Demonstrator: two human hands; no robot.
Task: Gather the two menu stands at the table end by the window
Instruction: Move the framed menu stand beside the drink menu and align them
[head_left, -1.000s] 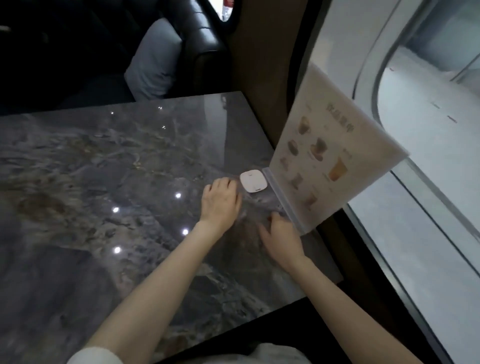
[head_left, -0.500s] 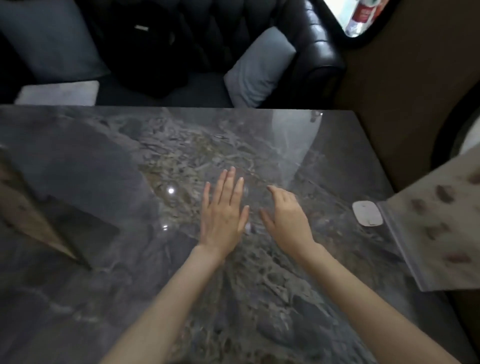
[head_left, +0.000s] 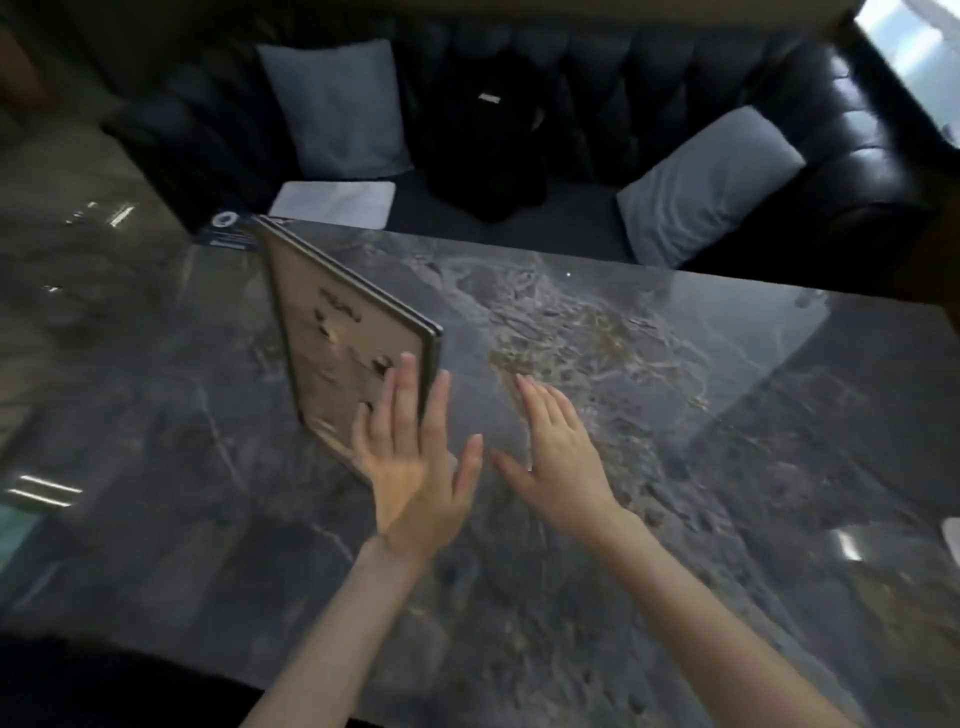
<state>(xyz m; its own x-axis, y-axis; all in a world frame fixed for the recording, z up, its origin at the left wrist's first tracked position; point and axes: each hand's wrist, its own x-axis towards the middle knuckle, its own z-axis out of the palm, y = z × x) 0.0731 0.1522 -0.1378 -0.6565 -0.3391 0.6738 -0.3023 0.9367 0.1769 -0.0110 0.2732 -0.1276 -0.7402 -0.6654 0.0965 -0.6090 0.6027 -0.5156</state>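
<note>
dim | window (head_left: 906, 62) light top-rt | motion blur | tabletop (head_left: 675, 467) glare

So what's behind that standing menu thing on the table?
Behind the menu stand, a dark card with a round logo peeks out at the table edge. The stand covers the rest of it.

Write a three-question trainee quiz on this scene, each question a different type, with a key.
1. True or false: the left hand is closed around the menu stand.
2. Which item lies on the sofa between the two cushions? A) a black bag B) a laptop C) a cup
3. Fill in: the menu stand is standing ___ on the table.

Key: 1. False: both it and the right hand are open and empty. 2. A, the black bag. 3. Upright.
</note>
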